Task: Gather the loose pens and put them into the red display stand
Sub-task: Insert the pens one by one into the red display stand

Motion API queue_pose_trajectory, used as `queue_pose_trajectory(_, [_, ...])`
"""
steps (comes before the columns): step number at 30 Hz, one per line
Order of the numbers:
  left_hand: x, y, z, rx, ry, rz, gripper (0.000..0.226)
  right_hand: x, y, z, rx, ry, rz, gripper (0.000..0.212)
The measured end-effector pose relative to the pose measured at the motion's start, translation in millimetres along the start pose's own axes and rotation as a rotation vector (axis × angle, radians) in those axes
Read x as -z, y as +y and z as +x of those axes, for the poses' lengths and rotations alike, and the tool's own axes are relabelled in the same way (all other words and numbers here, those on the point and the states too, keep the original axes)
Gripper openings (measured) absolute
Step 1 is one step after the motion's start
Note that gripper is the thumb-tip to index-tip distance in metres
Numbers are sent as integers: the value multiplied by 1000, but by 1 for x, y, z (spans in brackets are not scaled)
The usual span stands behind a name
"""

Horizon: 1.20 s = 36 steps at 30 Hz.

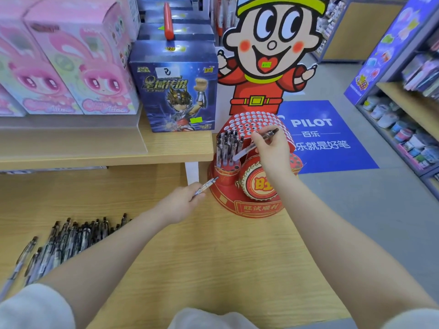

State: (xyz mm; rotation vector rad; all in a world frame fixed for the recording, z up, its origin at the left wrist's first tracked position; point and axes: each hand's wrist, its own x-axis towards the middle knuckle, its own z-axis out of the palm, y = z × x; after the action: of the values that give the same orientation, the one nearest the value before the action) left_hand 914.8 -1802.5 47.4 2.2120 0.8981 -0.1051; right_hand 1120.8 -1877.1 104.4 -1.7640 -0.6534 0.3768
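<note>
A pen [255, 144] is pinched between the curled fingers [257, 138] of the right hand [270, 150], tilted, with its lower end brought down toward the cluster of pens [228, 148] already standing in the left cup of the red display stand [240, 184]. A second pen [206, 185] is gripped in the closed fingers of the left hand [179, 203], its tip pointing at the foot of the stand and lying just beside it.

By judgement, the task is early to midway. One cup of the stand is partly filled, while the domed top behind it, full of white-ringed holes, is seen unfilled. A large heap of loose pens [64, 241] is left on the desk [225, 269], well apart from the stand to the left, so most of the gathering remains to be done.

The stand is marked with a yellow character on its round red drum and a banner of Chinese characters along its base. A cartoon cut-out [268, 51] in red rises behind it. On the blue floor mat [332, 143] "PILOT" is read, with Chinese text beneath. A dark blue box [175, 91] with gold Chinese lettering and pink boxes [64, 62] are set on the shelf above.
</note>
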Motion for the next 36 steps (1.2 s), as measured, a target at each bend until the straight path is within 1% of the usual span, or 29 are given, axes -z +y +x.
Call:
queue_pose_trajectory(3, [0,-1,1,2,-7,-5,23,-1,0,2,38,-93,-107,10])
queue_pose_trajectory(6, [-1,0,1,8,-16,-3,24,-2,1,3,112,-203,-341,16])
queue_pose_trajectory(8, [-1,1,1,8,-22,0,25,-1,1,6,163,-232,-472,20])
queue_pose_trajectory(14, [0,5,2,7,-25,-1,24,-2,-2,10,169,-282,-592,32])
queue_pose_trajectory(19, [1,4,3,12,-15,15,23,-9,-1,8,242,-258,-705,19])
queue_pose_trajectory(23, [0,3,3,27,-6,32,19,-14,16,-2,195,-192,-717,18])
queue_pose_trajectory(24, [1,3,2,34,0,33,20,-15,19,-5,199,-178,-752,18])
queue_pose_trajectory(27, [2,3,1,54,6,36,24,-19,19,-4,312,-134,-1025,18])
queue_pose_trajectory(29, [3,4,1,48,6,44,27,-22,14,2,299,-138,-1098,16])
queue_pose_trajectory(31, [4,5,-1,36,9,35,29,-24,11,4,252,-177,-1154,17])
queue_pose_trajectory(33, [4,3,-4,28,2,0,27,-24,10,-3,217,-177,-1153,24])
queue_pose_trajectory(34, [4,2,-6,23,-1,-16,27,-22,11,-9,230,-133,-1100,29])
queue_pose_trajectory(35, [4,1,-8,18,1,-26,29,-21,11,-17,253,-82,-990,32])
queue_pose_trajectory(36, [4,-1,-11,12,7,-37,30,-20,10,-26,277,-54,-832,30])
